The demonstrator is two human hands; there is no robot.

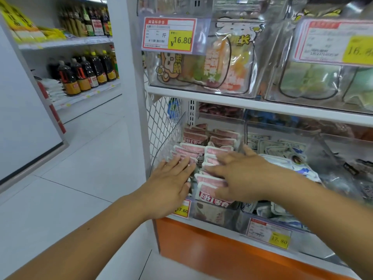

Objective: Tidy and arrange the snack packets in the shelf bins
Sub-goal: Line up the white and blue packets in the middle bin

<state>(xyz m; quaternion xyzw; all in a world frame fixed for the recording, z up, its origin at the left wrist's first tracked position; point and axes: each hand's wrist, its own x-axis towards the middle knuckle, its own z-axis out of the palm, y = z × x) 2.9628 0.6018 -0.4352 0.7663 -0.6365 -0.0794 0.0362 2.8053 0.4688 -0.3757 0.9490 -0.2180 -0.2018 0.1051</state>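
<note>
Our left hand [171,178] lies flat, fingers straight, on the left row of pink-and-white plastic snack packets [193,148]; our right hand [238,174], fingers spread wide and holding nothing, presses the row beside it; the packets sit in the clear plastic shelf bin [167,146], just beside the white-and-blue packets [282,164].

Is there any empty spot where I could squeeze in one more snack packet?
The pink packets fill their bin, under left hand and right hand. Beside, white-and-blue packets heap up. Barest looks the far-right bin, between that heap and a few dark packets.
</note>
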